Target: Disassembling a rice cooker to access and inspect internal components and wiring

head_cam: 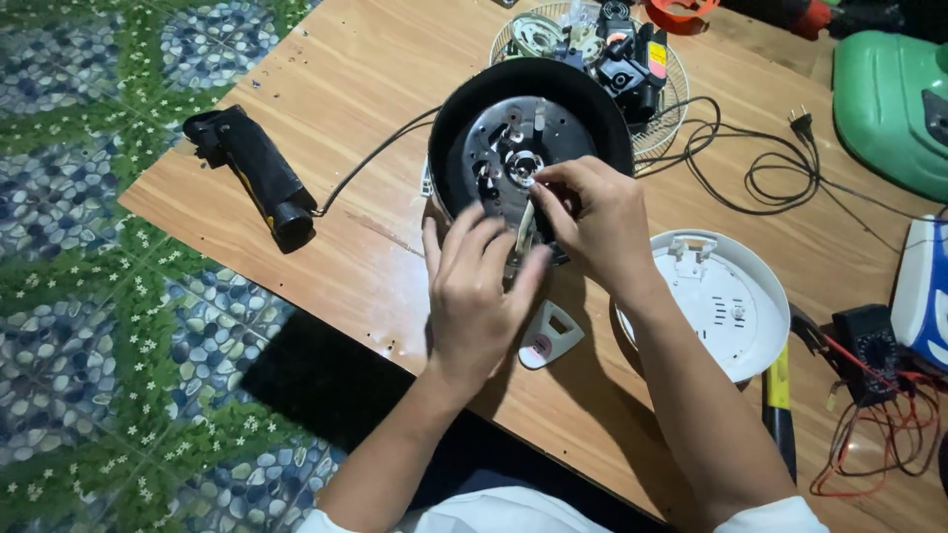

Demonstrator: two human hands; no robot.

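Observation:
A round black cooker body (464, 123) lies tipped up on the wooden table (365, 69), its metal heating plate (513, 138) facing me. My left hand (479, 286) grips the near rim of the cooker body, fingers curled over it. My right hand (592, 222) is pinched on a thin white strip-like part (523, 227) at the centre of the plate; its fingertips touch the small metal hub there. The lower end of the strip is hidden between my hands.
A white round lid (726, 296) and a small white plastic piece (549, 341) lie near my right arm. A black tool (252, 173) lies at left with a cord. A wire fan guard with parts (607, 49), black cables (760, 168), a green case (889, 99) and a meter with red leads (869, 345) crowd the right.

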